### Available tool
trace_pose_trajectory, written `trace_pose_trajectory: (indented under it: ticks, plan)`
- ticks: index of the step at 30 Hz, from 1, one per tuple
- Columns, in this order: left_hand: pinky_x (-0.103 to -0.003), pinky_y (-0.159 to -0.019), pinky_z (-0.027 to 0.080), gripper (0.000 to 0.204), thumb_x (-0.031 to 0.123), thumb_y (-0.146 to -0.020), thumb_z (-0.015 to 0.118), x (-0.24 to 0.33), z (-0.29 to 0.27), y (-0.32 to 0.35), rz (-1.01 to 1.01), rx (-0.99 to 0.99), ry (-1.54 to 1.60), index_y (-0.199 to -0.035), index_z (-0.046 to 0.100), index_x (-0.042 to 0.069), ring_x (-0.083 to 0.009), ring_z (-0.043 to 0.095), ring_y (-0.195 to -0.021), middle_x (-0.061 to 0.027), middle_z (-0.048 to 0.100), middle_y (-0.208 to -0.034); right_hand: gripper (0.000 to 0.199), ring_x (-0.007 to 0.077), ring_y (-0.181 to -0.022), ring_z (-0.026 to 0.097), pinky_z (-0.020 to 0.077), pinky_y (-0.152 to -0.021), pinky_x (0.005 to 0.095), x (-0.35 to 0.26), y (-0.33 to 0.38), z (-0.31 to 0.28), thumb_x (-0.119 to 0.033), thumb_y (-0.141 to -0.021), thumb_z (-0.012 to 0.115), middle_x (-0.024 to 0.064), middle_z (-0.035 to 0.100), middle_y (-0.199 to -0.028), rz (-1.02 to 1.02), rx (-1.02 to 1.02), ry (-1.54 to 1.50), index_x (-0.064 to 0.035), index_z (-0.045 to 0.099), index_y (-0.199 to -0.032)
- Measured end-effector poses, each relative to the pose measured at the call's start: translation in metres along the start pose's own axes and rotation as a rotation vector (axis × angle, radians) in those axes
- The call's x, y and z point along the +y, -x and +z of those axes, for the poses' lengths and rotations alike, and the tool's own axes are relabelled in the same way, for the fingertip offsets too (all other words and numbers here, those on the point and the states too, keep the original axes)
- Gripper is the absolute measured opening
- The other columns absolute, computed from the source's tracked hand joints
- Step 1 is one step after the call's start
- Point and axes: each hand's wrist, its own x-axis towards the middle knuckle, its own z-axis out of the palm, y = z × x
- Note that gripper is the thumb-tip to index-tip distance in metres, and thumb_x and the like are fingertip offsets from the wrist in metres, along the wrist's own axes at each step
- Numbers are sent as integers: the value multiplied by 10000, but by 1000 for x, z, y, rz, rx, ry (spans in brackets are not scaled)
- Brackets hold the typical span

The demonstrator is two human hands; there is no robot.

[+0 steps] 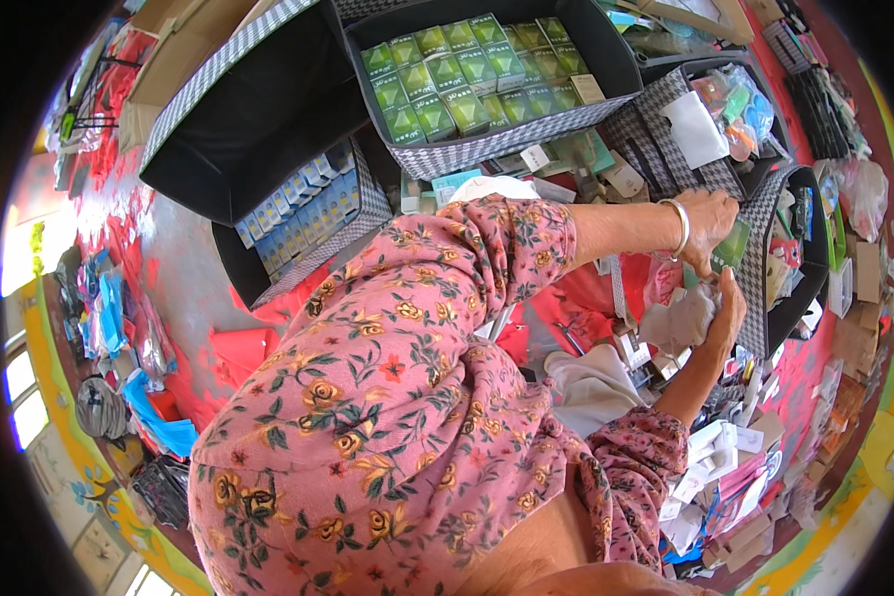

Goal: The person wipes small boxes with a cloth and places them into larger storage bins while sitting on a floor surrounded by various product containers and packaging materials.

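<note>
My left hand [707,226], with a silvery bangle at the wrist, reaches to the right and closes on a small green box [732,246], partly hidden by its fingers. Just below it, my right hand [729,316] is curled around a bunched whitish cloth [679,320]. Its fingertips come up close to the green box's lower edge; whether they touch it I cannot tell. Right beside both hands stands an open houndstooth-patterned fabric bin [757,273] with mixed small goods in it.
A large houndstooth bin [507,146] at the back holds rows of green boxes [447,72]. Left of it, another bin carries blue-and-white boxes [303,204] under a tilted dark bin [253,109]. Plastic-wrapped items [733,109] lie far right; papers and cartons [715,462] are piled lower right.
</note>
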Motion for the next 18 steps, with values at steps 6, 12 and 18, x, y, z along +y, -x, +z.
trace_pose_trajectory:
  ticks: [6,12,18]
  plan:
    - [-354,-761,474,786,528,-441,716,-30,-55,6,-146,159,-258,-972,535,-22,-280,579,-874,-166,575,-945,458,84,-673,486,370,-614,219,-7,4,1,-417,-863,499,8,553,-740,-25,-1,-10,0,618,-1012]
    - [-359,-774,473,904,661,-429,664,-184,-99,79,-522,334,-481,-1054,572,14,-275,539,-938,-162,542,-980,370,42,-543,394,306,-507,184,-4,9,6,-363,-858,528,-37,498,-655,-6,-69,114,-30,636,-976]
    - [-363,-827,452,838,648,-519,641,-248,-73,104,-704,362,-626,-1071,560,23,-320,521,-997,-159,542,-1089,337,28,-520,378,283,-475,180,3,12,-2,-344,-857,543,-51,454,-618,26,-56,70,-27,624,-940]
